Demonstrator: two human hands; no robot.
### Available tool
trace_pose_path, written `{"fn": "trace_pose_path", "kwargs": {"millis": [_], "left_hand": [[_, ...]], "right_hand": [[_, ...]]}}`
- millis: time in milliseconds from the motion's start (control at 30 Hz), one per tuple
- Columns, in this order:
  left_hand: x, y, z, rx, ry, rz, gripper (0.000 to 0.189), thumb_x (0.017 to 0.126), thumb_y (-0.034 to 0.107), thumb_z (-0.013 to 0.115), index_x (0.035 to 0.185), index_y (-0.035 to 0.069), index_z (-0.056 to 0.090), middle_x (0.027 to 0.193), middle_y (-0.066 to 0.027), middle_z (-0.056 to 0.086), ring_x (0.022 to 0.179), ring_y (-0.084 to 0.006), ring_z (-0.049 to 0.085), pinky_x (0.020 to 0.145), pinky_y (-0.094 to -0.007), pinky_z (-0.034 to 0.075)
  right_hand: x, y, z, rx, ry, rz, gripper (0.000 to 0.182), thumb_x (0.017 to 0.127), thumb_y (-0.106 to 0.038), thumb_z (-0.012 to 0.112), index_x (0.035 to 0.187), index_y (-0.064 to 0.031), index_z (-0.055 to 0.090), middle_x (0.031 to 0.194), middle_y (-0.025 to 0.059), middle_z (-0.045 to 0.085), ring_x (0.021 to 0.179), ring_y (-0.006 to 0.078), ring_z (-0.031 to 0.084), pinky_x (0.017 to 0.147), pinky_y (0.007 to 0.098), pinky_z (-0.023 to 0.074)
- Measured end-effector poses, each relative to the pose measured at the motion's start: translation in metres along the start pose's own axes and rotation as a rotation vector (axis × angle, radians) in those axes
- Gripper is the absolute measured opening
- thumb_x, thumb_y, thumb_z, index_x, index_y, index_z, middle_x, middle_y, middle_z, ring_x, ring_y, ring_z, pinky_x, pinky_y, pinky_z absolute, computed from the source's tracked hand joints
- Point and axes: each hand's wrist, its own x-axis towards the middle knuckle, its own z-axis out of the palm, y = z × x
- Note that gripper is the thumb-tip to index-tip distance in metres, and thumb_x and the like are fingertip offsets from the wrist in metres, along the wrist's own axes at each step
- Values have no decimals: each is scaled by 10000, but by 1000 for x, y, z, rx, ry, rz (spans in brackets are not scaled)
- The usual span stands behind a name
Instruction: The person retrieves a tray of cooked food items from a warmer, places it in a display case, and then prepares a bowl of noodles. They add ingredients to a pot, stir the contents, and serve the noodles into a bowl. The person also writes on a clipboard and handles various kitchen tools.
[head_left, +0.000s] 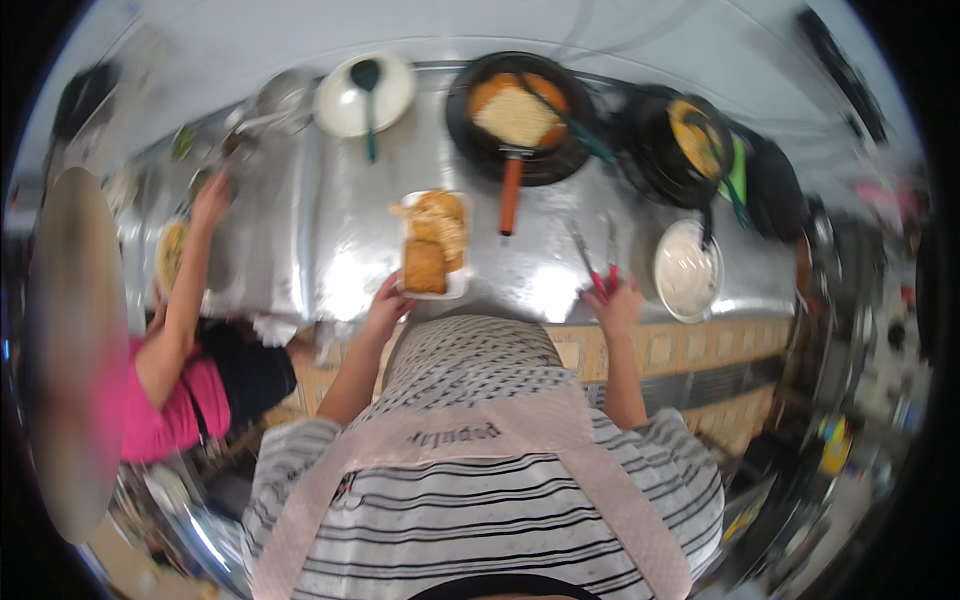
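Observation:
My left hand (387, 306) grips the near left corner of a white food container (459, 289) at the counter's front edge. Browned, flat pieces of food (425, 264) fill it, with pale shredded or noodle-like food (448, 231) on top. Fingers of my right hand (616, 309) are on the red handles of a metal tool (598, 283), tongs or scissors; blur hides which. Its two metal arms point away from me and stand apart. Beyond it, a dark pan (463, 146) with an orange-brown handle holds a pale noodle block in orange sauce, and a green utensil (574, 129) leans inside.
To the right are a white bowl (686, 270) and a second dark pan (652, 169) with yellowish food and a green utensil. A cream bowl (334, 105) with a green ladle (367, 94) stands at the back. At left, a co-worker's arm (187, 277) reaches over small bowls.

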Motion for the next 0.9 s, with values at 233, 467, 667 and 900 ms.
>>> {"fn": "trace_pose_path", "kwargs": {"millis": [233,467,667,900], "left_hand": [[9,20,2,508,320,224,555,713,24,574,1245,47,416,1002,-116,511,778,-176,549,653,-280,472],[-39,78,70,188,-141,-97,616,846,370,604,1240,-36,361,1072,-146,570,855,-206,621,745,-297,518],[-42,35,151,-82,-347,-227,357,878,232,511,1165,29,451,1127,-107,550,1026,-249,541,890,-394,443],[-63,47,158,-312,-350,-194,375,722,8,477,1094,38,509,907,-20,534,769,-131,523,675,-262,455]], "right_hand": [[-24,33,62,462,-293,235,442,676,-280,745,968,14,589,825,90,623,719,215,596,614,341,474],[-47,-127,26,965,-731,75,563,714,-378,714,1034,58,559,876,89,614,745,143,568,624,276,455],[-74,-164,-2,863,-687,-288,469,797,-381,634,1088,-18,574,965,129,629,876,216,591,773,319,461],[-65,27,18,1125,22,577,200,860,-197,493,945,-44,589,762,17,559,672,95,512,585,233,430]]}}
